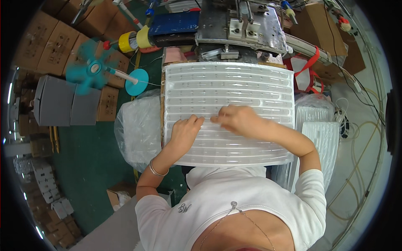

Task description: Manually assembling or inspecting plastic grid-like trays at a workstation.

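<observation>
A wide white plastic tray point(230, 146) with long ridged channels lies in front of me on the bench. Small dark marks or pieces sit in rows along its upper channels, too small to name. Above the middle of the tray, my left hand point(186, 131) is closed, thumb and fingertips pinched together. Just to its right is my right hand point(238, 119), its fingers curled into a pinch and slightly blurred. The fingertips of the two hands are close together, and whatever they hold is too small or hidden to make out.
Beyond the tray stands a metal machine fixture point(251, 31) beside a blue panel point(173, 23). A teal fan point(94, 67) spins at left, near cardboard boxes point(63, 44). Plastic-wrapped stacks point(140, 129) and more clear trays point(320, 142) flank the bench. A red strap point(307, 62) hangs at right.
</observation>
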Tool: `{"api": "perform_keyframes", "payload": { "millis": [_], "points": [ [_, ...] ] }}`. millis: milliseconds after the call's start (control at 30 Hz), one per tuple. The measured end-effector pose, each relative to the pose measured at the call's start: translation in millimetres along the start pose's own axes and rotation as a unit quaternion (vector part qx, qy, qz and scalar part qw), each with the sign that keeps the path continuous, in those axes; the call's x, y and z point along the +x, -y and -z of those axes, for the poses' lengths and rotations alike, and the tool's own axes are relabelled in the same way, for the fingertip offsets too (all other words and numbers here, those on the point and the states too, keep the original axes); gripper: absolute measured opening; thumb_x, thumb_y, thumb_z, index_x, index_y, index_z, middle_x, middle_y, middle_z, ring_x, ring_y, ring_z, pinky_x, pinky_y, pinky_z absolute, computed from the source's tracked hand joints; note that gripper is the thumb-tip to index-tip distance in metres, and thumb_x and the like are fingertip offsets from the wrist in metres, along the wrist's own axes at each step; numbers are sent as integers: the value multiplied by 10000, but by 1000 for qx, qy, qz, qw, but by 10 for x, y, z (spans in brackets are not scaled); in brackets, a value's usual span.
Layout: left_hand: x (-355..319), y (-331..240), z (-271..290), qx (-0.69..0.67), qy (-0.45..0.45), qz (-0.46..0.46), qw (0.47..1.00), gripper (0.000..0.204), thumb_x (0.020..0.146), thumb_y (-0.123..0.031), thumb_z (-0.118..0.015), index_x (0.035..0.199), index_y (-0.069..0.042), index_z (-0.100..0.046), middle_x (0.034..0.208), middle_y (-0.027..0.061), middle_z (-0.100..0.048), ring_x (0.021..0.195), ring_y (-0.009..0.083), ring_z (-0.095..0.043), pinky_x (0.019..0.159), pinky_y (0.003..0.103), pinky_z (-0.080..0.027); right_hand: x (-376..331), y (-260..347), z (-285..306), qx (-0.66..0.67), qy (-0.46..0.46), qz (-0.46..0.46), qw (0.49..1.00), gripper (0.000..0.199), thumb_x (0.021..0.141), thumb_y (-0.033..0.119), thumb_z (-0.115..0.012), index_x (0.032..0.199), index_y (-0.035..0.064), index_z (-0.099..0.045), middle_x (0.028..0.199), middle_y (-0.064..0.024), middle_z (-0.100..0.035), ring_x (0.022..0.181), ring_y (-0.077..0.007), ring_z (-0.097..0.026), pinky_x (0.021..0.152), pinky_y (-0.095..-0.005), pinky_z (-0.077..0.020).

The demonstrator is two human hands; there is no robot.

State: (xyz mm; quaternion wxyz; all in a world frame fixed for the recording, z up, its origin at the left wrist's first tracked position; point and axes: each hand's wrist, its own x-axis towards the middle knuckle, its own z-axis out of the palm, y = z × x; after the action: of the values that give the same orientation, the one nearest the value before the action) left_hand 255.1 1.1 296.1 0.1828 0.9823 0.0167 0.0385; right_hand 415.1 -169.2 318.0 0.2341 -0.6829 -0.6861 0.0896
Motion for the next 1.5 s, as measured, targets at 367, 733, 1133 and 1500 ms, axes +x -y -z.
{"api": "perform_keyframes", "payload": {
  "millis": [367, 733, 1133, 1500],
  "points": [
    [199, -264, -178, -141, -10, 20, 990, 317, 704, 0, -596, 1012, -19, -523, 907, 148, -527, 840, 333, -544, 726, 409, -427, -37, -185, 200, 149, -91, -78, 982, 283, 699, 16, -612, 968, 92, -566, 934, -78, -537, 786, -240, -597, 662, -324, -510],
    [229, -289, 104, 22, 98, -101, 990, 351, 716, -97, -676, 1064, -87, -625, 1001, 62, -608, 945, 224, -553, 887, 364, -361, -382, -577, 698, 225, -334, -292, 867, 181, 817, 108, -609, 955, 29, -524, 957, -79, -632, 707, -156, -580, 600, -243, -467],
    [1665, -148, 525, -43, -323, 5, 945, 329, 798, -174, -637, 1122, -124, -613, 1027, 96, -586, 993, 283, -511, 832, 383, -397, -277, -577, 823, 138, -354, -222, 898, 295, 795, 11, -614, 1090, 34, -609, 1145, -95, -566, 927, -170, -591, 716, -256, -521],
    [2124, -579, 694, -3, -384, -69, 921, 260, 801, -251, -635, 1043, -154, -631, 966, 53, -579, 1008, 250, -453, 867, 435, -296, 508, -1035, 1181, -94, -453, -175, 869, 257, 790, 168, -678, 1022, 66, -629, 965, -85, -654, 841, -233, -641, 679, -308, -512]
  ]
}}
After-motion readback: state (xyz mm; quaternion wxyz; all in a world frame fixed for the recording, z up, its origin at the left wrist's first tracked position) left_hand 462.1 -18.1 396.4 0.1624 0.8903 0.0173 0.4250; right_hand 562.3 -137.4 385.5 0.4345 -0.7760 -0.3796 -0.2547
